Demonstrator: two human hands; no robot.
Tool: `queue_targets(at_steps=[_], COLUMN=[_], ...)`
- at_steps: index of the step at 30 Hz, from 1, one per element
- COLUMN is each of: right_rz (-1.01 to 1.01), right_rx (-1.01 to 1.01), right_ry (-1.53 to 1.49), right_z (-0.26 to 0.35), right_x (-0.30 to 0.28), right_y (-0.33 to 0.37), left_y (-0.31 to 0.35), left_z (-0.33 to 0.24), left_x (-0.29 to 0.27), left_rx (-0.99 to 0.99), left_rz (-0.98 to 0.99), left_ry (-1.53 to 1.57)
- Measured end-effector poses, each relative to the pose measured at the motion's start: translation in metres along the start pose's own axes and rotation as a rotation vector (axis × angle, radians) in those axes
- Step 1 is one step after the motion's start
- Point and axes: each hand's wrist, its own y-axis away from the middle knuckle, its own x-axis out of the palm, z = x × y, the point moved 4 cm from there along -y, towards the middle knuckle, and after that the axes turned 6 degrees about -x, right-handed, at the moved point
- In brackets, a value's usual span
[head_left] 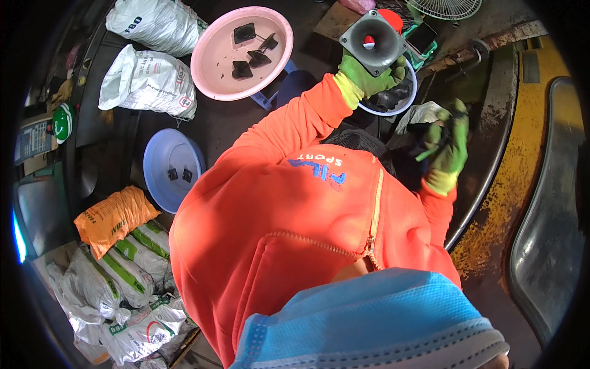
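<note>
In a green work glove with a yellow cuff, my left hand (372, 77) holds a dark grey plastic horn (376, 35) from beneath. Its square flange and round mouth face up, and a red and white spot shows in its centre. Below that hand, a pale blue-white basin (410, 104) contains dark rounded parts (388, 98). My right hand (452, 146), gloved alike, is raised beside the basin. A thin stick-like tool with a green end (426, 154) lies against its fingers, which look closed around it; its far part is hard to make out.
At upper left stands a pink basin (209, 83) with several black flanged parts; a blue basin (161, 194) holds two more. White sacks (147, 83), an orange sack (117, 218) and stacked bags lie left. A phone (422, 38), fan (448, 7) and rusty yellow machine panel (491, 227) are right.
</note>
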Motion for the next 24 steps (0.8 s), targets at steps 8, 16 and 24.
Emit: queue_targets(at_steps=[8, 16, 24], right_rz=[-0.485, -0.950, -1.301], right_rx=[-0.464, -1.152, -1.931], right_ry=[0.724, 0.912, 0.873], right_z=[0.149, 0.209, 0.249], right_x=[0.000, 0.022, -0.003], right_y=[0.112, 0.229, 0.279], left_y=[-0.041, -0.069, -0.039], left_z=[0.025, 0.078, 0.051], left_x=[-0.009, 0.018, 0.020], left_rx=[0.142, -0.438, 0.376], left_rz=[0.160, 0.071, 0.376], left_ry=[-0.623, 0.059, -1.504])
